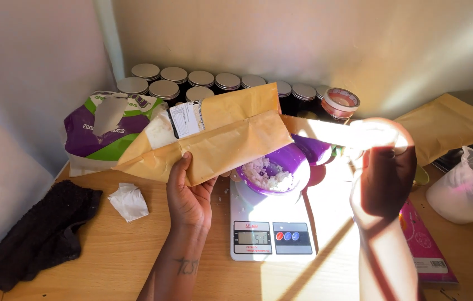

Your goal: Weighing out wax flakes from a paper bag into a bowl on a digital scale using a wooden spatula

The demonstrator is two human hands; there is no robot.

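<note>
- A long brown paper bag lies tilted across the middle of the frame, its mouth at the right end over a purple bowl.
- The bowl sits on a white kitchen scale at centre, on the wooden table, and holds a heap of white flaky stuff.
- The left hand grips the bag from underneath near its middle, thumb up on the near face and fingers curled behind, closed firmly on the paper.
- The right hand, at the right of the frame, is in strong sunlight; it seems to pinch the bag's open end, but glare hides the fingers, so I cannot tell how tightly it is closed.
- Judging by its creases, the bag is stiff paper over a loose, shifting fill: light to middling, likely to sag and to spill quickly if tipped. A good hold looks to be under the belly plus one hand at the mouth.
- Behind, in the upper centre, stand rows of dark jars with metal lids.
- At the left lie a purple and green packet, a crumpled white tissue and a dark cloth.
- At the far right stands a clear tub of white powder.
</note>
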